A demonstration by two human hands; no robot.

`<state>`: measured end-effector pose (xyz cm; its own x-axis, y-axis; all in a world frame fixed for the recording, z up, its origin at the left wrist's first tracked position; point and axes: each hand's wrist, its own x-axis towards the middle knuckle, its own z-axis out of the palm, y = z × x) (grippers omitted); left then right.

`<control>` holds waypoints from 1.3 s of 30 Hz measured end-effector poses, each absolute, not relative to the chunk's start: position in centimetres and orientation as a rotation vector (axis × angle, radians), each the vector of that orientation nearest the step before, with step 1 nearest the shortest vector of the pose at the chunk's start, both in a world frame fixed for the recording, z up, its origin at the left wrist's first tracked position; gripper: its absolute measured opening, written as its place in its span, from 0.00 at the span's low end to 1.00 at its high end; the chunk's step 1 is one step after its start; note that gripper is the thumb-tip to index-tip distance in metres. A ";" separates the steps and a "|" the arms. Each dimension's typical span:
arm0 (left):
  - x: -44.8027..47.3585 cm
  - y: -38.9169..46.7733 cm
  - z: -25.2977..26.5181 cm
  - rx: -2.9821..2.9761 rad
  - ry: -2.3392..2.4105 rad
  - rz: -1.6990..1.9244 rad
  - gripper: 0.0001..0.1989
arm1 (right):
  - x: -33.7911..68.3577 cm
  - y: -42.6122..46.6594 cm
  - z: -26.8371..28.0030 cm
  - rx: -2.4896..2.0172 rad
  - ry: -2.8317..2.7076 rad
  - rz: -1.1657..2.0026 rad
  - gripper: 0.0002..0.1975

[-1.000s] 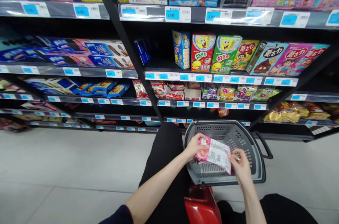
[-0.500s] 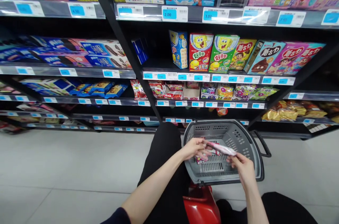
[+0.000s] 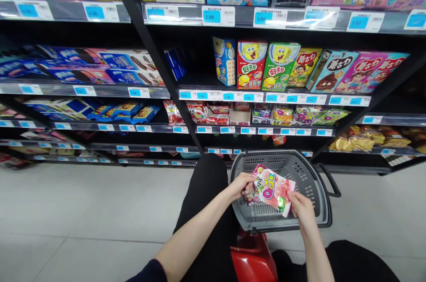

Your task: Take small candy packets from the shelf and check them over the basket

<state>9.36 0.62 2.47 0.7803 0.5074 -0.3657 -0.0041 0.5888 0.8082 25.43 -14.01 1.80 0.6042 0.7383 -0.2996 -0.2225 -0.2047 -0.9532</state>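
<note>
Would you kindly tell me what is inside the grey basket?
Part of a colourful packet shows inside the basket; the left hand and right hand hold a pink packet over the rest. Anything else underneath cannot be seen.

Packet between left hand and right hand, over the basket — shelves behind, boxes on them.

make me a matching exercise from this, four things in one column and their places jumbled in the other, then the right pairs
1. pink-and-white plastic packet
2. grey plastic shopping basket
3. red rectangular cardboard box
4. shiny gold packets

A. on a low grey-edged shelf, at right
B. held by the left hand and right hand
C. beneath the held packet
D. between a blue cardboard box and a green cardboard box

Pairs: 1-B, 2-C, 3-D, 4-A
</note>
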 end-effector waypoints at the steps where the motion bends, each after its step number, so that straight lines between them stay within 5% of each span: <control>1: 9.3 0.7 2.4 0.914 0.628 0.322 0.21 | 25.4 -14.0 1.8 -1.549 -0.458 0.917 0.19; 10: 9.7 0.2 3.0 0.883 0.601 0.359 0.18 | 25.8 -14.6 3.1 -1.730 -0.639 0.703 0.20; 15: 10.3 -2.9 2.8 0.602 0.405 0.407 0.31 | 22.0 -13.9 2.6 -1.913 -0.977 0.210 0.16; 18: 10.7 -4.3 2.3 0.601 0.473 0.412 0.30 | 18.7 -13.2 2.4 -1.907 -1.323 -0.019 0.16; 21: 10.7 -3.8 2.3 0.616 0.633 0.465 0.23 | 17.6 -13.1 3.2 -1.778 -1.432 0.091 0.14; 25: 9.9 -1.8 3.5 0.682 0.599 0.402 0.24 | 20.8 -13.9 4.7 -1.822 -0.919 -0.020 0.12; 29: 8.9 -0.9 4.6 0.796 0.482 0.276 0.27 | 24.3 -14.2 4.1 -1.643 -0.674 0.466 0.32; 33: 8.8 -0.8 4.7 0.831 0.419 0.243 0.36 | 24.7 -14.0 2.8 -1.335 -0.529 0.915 0.39; 39: 9.5 -1.0 4.2 0.869 0.448 0.516 0.56 | 24.5 -13.9 3.1 -1.351 -0.453 0.837 0.41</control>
